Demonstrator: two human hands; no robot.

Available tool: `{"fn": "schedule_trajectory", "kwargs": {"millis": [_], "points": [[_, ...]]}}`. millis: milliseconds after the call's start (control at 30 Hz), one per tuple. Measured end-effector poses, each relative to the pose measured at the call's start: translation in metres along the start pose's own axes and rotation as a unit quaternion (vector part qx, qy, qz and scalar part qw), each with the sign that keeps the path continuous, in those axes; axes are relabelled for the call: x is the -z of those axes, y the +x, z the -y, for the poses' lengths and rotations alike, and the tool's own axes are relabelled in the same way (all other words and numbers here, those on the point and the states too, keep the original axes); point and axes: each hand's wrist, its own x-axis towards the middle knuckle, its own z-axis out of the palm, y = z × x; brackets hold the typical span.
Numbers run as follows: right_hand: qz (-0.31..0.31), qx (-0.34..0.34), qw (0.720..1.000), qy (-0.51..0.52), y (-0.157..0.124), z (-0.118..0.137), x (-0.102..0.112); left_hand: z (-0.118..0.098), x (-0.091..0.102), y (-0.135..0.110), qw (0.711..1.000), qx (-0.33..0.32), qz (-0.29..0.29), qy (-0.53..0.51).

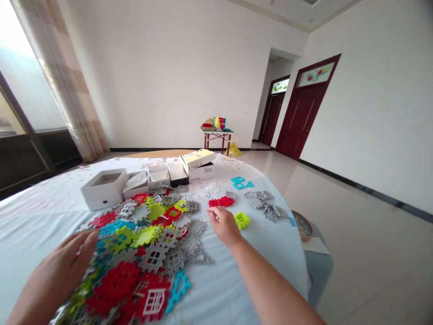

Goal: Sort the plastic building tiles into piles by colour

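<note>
A heap of flat interlocking plastic tiles [149, 239] in red, grey, yellow-green and blue covers the near part of a round table [40, 212] with a pale cloth. My left hand [64, 266] lies flat with its fingers stretched out on the heap's left edge. My right hand [223, 225] reaches over the cloth to the right of the heap, with its fingers curled down and nothing visibly in them. It is nearest a yellow-green tile piece [242, 220] and a red tile piece [221, 201].
White boxes [103, 187] and a printed carton [199, 164] stand at the table's far side. Loose grey tiles [265, 205] and a blue piece [241, 183] lie at the right. A stool [302, 225] stands beside the table; a small red table [216, 135] is by the far wall.
</note>
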Motion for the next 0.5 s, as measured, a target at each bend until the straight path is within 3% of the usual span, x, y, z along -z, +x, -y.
{"fn": "schedule_trajectory", "kwargs": {"millis": [100,233,367,433,500], "points": [[0.052,0.038,0.998,-0.013,-0.005,0.010,-0.010,-0.024,0.005,0.001,0.999,-0.029,0.011,-0.023],[0.040,0.050,0.997,-0.031,0.001,0.008,-0.009,-0.044,0.004,-0.003,0.997,-0.055,0.035,-0.040],[0.025,-0.004,0.989,-0.148,0.032,-0.018,0.013,-0.046,-0.004,-0.005,0.996,-0.061,0.056,-0.038],[0.070,-0.053,0.958,-0.272,0.051,-0.039,0.027,-0.039,-0.010,-0.004,0.996,-0.062,0.055,-0.037],[0.093,-0.077,0.944,-0.308,0.066,-0.059,0.038,-0.031,-0.015,-0.002,0.996,-0.071,0.043,-0.040]]}}
